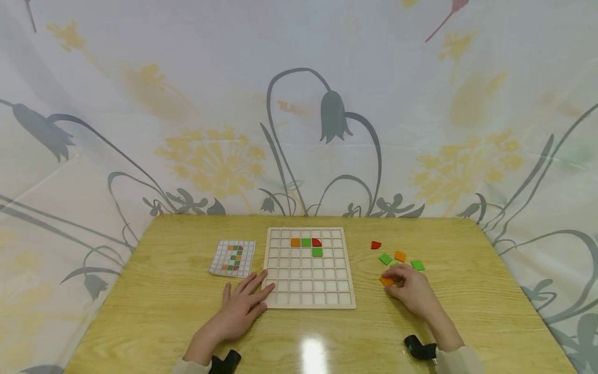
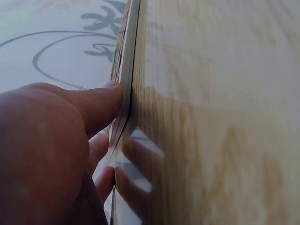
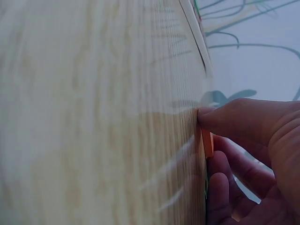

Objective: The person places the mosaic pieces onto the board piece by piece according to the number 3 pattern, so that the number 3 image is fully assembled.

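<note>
A square wooden grid board (image 1: 308, 308) lies mid-table. In its upper rows sit an orange square tile (image 1: 296, 242), a green square tile (image 1: 306, 242), a red quarter-round tile (image 1: 316, 242) and, under the red one, another green square tile (image 1: 317, 252). With fingers spread, my left hand (image 1: 237, 314) rests at the board's lower left edge; the left wrist view has its thumb (image 2: 105, 105) against that edge. To the right of the board, my right hand (image 1: 411, 291) pinches an orange square tile (image 3: 207, 143) at the table surface between thumb and fingers.
Left of the board lies a paper pattern card (image 1: 229, 259) printed with a grid and coloured shapes. Around my right hand are a loose red quarter-round tile (image 1: 376, 245), an orange tile (image 1: 400, 256) and green tiles (image 1: 417, 265). A flower-patterned curtain (image 1: 299, 156) stands behind the table.
</note>
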Motion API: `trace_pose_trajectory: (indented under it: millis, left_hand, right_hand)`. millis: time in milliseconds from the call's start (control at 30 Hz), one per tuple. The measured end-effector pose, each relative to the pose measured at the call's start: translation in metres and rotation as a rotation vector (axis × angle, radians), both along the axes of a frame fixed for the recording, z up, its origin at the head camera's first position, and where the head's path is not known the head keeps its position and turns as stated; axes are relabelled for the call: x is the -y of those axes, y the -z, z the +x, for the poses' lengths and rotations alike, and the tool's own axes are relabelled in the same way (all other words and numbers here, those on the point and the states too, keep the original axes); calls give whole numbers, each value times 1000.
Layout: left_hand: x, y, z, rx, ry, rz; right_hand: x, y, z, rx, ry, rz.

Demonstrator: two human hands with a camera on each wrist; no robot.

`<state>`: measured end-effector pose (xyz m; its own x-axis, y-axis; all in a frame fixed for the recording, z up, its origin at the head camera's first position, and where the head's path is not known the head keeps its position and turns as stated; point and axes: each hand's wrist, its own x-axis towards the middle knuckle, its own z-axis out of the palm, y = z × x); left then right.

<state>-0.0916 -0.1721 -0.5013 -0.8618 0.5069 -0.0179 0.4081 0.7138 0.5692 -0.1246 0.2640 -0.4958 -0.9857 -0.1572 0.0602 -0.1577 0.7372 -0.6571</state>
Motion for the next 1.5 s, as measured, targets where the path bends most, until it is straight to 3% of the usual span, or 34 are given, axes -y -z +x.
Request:
trace_pose_trajectory:
  millis: [700, 1033, 1500]
  left_hand:
    - [-2, 0, 2, 11, 3, -7]
    - [-3, 2, 2, -7, -18, -15]
    - [-2, 3, 2, -7, -25, -24]
  right_hand:
    - [4, 1, -3, -32, 17, 7]
    - [26, -3, -14, -91, -54, -64]
    - [73, -3, -31, -74, -149, -112]
